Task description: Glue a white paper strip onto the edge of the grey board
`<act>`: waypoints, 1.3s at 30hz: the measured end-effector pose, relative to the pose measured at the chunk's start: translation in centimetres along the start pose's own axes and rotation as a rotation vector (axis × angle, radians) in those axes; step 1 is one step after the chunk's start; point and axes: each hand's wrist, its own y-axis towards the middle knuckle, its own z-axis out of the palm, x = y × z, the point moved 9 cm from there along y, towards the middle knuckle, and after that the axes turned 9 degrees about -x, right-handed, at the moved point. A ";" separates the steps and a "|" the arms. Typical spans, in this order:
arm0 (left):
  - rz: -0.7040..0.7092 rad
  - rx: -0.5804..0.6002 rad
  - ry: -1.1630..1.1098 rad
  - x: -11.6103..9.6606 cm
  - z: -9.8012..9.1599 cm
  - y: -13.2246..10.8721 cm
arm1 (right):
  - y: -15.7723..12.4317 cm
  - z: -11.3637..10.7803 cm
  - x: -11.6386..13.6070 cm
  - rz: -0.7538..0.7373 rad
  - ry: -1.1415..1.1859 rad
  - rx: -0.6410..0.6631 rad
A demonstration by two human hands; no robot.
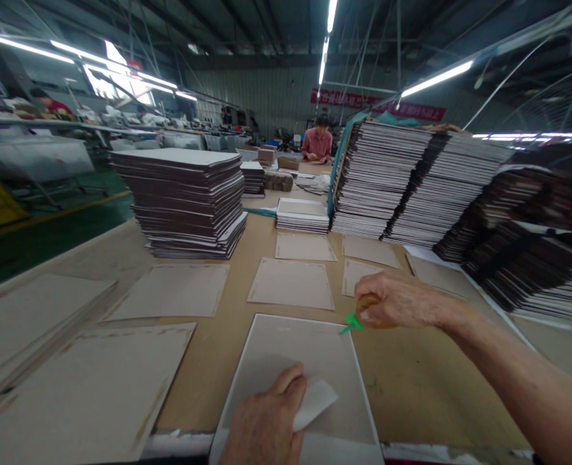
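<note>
In front of me lies a grey board with white edges (290, 342), its near end cut off by the frame. My left hand (266, 416) rests on its lower part, with a folded piece of white paper (315, 403) sticking out from under the fingers. My right hand (387, 300) is closed around a small amber squeeze bottle (369, 302), mostly hidden by the fingers. The bottle's green nozzle (351, 323) points down and left at the board's far right corner. Whether it touches is unclear.
Loose boards with brownish edge marks (92, 387) lie around on the brown tabletop (436, 381). A tall stack of boards (184, 200) stands at left, and a larger leaning stack (383, 174) at right. A co-worker (316, 143) sits at the table's far end.
</note>
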 end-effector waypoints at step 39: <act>0.011 0.000 -0.016 -0.1 -0.2 0.0 | 2.1 3.4 1.6 0.023 0.524 -0.211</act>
